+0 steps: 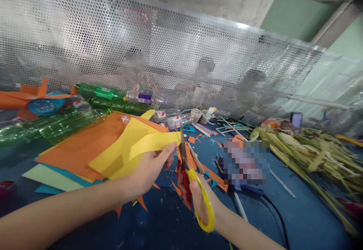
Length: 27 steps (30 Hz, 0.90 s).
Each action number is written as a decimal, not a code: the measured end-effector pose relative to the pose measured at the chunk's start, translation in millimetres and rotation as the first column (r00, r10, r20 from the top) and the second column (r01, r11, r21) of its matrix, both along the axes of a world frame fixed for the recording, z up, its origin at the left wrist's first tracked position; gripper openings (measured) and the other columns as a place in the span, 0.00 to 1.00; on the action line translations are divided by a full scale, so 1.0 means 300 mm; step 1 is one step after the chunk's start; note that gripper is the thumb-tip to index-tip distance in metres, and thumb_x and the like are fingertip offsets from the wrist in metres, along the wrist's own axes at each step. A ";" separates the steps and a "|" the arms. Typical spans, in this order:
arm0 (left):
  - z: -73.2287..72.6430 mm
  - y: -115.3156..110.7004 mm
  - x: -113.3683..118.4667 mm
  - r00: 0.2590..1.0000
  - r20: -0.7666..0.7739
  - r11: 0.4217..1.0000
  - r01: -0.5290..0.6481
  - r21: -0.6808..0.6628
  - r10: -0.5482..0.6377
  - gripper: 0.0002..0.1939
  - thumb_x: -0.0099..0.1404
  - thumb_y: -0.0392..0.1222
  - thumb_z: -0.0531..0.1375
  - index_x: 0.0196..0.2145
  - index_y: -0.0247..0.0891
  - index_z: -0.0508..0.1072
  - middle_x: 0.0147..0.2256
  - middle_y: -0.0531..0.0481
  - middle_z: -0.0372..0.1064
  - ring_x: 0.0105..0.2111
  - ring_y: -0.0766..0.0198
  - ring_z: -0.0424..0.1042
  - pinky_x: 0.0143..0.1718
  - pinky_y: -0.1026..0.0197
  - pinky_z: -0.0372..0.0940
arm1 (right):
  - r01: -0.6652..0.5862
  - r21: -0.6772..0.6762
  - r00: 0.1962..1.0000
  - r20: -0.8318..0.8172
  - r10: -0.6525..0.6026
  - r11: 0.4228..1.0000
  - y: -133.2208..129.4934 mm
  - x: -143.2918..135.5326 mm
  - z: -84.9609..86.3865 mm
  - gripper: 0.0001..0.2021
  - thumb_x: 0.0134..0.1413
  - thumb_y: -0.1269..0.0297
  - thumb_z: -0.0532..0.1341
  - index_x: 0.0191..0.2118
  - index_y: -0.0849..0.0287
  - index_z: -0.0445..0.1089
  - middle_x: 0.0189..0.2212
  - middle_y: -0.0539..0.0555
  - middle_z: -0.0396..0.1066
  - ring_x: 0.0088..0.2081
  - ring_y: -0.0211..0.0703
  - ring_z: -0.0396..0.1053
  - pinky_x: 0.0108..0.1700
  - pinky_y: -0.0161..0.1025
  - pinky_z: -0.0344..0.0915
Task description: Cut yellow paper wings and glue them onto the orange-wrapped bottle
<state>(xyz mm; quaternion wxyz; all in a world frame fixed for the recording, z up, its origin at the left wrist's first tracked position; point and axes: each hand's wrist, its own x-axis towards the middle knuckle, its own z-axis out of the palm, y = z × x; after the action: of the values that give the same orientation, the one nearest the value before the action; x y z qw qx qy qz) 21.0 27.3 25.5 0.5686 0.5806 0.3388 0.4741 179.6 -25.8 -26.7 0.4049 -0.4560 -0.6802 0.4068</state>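
Observation:
My left hand (149,172) is closed on a yellow paper strip (154,141), pinched near its right end. In my right hand (202,204) are scissors (184,159) with one yellow and one red handle; the thumb goes through the yellow loop. The blades point up and stand slightly apart at the strip's right end, by my left fingertips. Whether they touch the paper is hard to tell. Behind the strip lies a larger yellow sheet (113,151), over orange paper (82,151).
Green plastic bottles (62,125) and an orange paper pinwheel shape (28,95) lie at left. Paper scraps (218,180) and straws (208,129) are scattered mid-table. A blue tool (252,189) with a black cable and dried husks (314,148) lie right. A perforated metal screen (176,49) stands behind.

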 end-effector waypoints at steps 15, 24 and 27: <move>0.025 0.043 -0.021 0.996 -0.065 0.998 -0.052 0.024 0.053 0.20 0.61 0.51 0.53 0.17 0.38 0.62 0.19 0.54 0.56 0.23 0.65 0.57 0.29 0.62 0.54 | 0.012 0.017 0.997 0.077 -0.013 1.000 0.015 0.002 0.077 0.26 0.53 0.37 0.42 0.30 0.57 0.58 0.20 0.46 0.54 0.19 0.34 0.51 0.19 0.33 0.53; 0.031 0.076 -0.022 0.995 0.080 0.998 -0.055 0.004 0.054 0.17 0.58 0.44 0.57 0.15 0.37 0.63 0.17 0.54 0.57 0.21 0.68 0.57 0.26 0.64 0.55 | -0.007 -0.006 0.998 0.069 0.007 1.000 0.024 0.007 0.090 0.25 0.53 0.37 0.45 0.30 0.57 0.57 0.19 0.45 0.53 0.19 0.33 0.49 0.17 0.31 0.50; 0.027 0.087 -0.027 0.995 0.093 0.998 -0.039 0.039 0.035 0.17 0.59 0.43 0.56 0.16 0.36 0.65 0.18 0.54 0.59 0.21 0.68 0.59 0.27 0.64 0.56 | -0.013 -0.011 0.997 0.076 0.014 1.000 0.023 0.005 0.099 0.25 0.53 0.38 0.45 0.30 0.57 0.57 0.19 0.45 0.52 0.18 0.32 0.48 0.17 0.31 0.49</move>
<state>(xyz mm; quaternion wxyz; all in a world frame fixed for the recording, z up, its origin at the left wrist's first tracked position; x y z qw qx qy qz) 12.8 53.4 33.6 0.5628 0.5631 0.3130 0.5179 181.2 -18.8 3.0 0.3738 -0.4685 -0.6960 0.3954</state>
